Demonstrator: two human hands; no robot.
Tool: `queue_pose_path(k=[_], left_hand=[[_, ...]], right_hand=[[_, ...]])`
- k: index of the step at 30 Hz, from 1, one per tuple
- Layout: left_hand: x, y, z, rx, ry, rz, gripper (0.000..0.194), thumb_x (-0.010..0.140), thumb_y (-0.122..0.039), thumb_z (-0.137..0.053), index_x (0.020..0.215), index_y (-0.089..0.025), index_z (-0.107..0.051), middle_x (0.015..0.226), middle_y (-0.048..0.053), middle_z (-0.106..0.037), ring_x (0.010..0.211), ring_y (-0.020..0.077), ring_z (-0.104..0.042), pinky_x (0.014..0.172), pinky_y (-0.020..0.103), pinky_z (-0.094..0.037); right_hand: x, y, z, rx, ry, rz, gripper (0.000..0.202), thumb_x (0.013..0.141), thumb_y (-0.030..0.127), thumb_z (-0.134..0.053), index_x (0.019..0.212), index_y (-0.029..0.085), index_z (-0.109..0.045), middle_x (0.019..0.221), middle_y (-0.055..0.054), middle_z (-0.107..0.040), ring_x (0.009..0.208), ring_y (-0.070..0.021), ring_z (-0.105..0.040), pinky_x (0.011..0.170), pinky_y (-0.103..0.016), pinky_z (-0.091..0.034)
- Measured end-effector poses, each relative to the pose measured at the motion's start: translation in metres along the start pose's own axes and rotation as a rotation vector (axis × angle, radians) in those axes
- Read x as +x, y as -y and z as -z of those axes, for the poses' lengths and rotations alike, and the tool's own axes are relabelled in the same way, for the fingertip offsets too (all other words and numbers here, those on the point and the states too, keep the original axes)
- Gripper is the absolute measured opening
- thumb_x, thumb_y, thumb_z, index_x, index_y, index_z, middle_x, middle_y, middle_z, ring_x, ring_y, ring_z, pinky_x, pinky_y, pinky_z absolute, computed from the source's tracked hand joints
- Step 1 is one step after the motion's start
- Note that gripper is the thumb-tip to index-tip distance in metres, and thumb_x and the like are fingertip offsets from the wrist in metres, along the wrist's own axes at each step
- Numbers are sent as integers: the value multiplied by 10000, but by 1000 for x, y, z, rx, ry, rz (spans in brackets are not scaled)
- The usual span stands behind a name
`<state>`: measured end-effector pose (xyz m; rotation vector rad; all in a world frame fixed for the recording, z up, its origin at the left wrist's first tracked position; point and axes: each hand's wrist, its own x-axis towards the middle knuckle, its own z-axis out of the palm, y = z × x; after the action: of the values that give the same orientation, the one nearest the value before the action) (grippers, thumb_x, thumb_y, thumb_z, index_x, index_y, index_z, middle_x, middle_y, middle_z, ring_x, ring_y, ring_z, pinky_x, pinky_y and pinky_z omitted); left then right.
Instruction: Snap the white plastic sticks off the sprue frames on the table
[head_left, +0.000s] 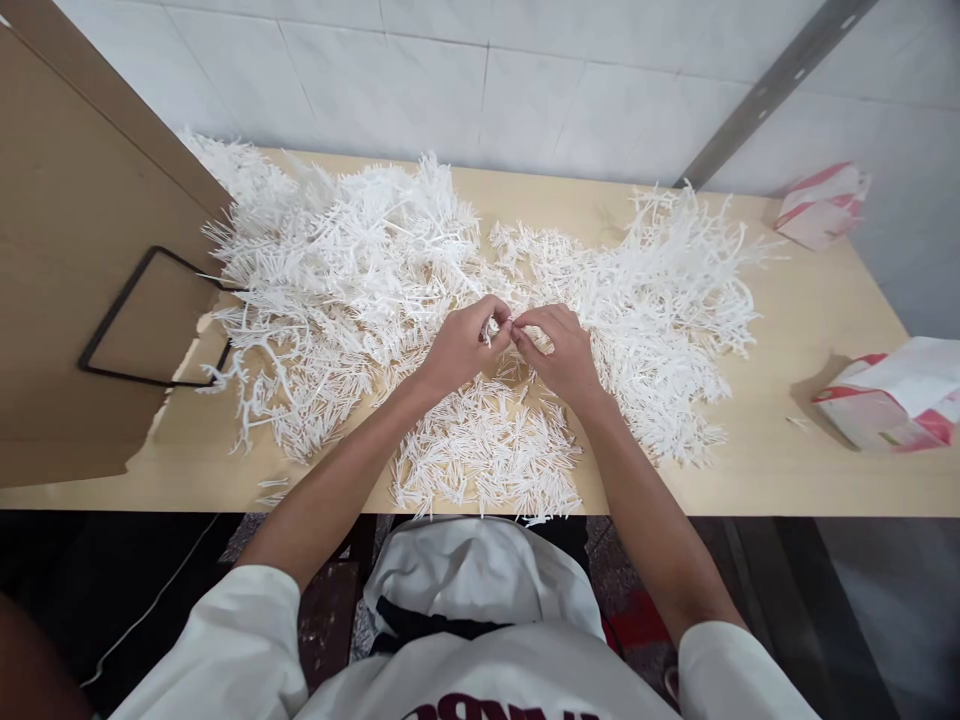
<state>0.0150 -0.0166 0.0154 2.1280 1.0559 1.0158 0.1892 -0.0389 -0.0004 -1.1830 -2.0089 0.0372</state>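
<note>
My left hand (466, 345) and my right hand (559, 352) meet over the middle of the table, thumbs and forefingers pinched together and fingertips touching or nearly so. What lies between the fingertips is too small to make out; bits of white show beside them. Behind and left of my left hand spreads a large heap of white, branched, plastic-looking pieces (352, 250). A second heap of branched white pieces (660, 290) lies to the right of my right hand. Below my wrists is a flat pile of short white sticks (487, 450), close to the table's front edge.
A cardboard sheet (90, 240) with a black wire frame (112, 315) stands at the left. At the right of the light wooden table (795, 400) are two red-and-white paper packets, one near (892, 400) and one far (821, 208). A tiled wall (525, 90) closes off the back.
</note>
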Motion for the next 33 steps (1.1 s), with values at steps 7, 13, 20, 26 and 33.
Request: queue_pose_path(k=[7,13,20,26,33], left_hand=[[-3,-11,0,38,-2,5,42,799,-168,-546,785,-190,-513,727,-27,-609,608,78,-491,606,249,-400],[-5,-15,-1,34,-44,14,78,849,-223,-527,799,-192,-476,749,-22,-605,607,74,-496,575,243,-387],[-9,-13,-9,139,-120,13,73,869,-216,-507,820,-192,-458,756,-12,-603,618,90,-496,595,260,-385],[-6,-4,-2,161,-54,-42,40,872,-200,-497,844,-190,-470,774,-5,-606,644,96,-513,600,259,-385],[1,-2,2,-134,-127,51,111,925,-318,-473,885,-214,-480,855,5,-610,726,93,-547,641,239,-440]], right_hand=[[-1,4,-3,-132,-46,50,90,839,168,-522,783,234,-499,738,8,-603,695,-143,-548,678,-319,-408],[-4,4,-9,-96,-164,89,107,873,173,-516,810,245,-469,770,-4,-589,728,-147,-555,660,-308,-449],[-8,0,-17,-60,-225,74,114,867,194,-527,810,247,-443,807,-11,-572,752,-151,-544,640,-316,-458],[-7,11,-11,22,-368,-32,57,867,217,-484,826,249,-461,786,0,-580,728,-151,-580,632,-340,-481],[-2,8,-7,92,-307,-235,123,886,350,-575,950,246,-592,856,-3,-681,678,-114,-634,656,-290,-547]])
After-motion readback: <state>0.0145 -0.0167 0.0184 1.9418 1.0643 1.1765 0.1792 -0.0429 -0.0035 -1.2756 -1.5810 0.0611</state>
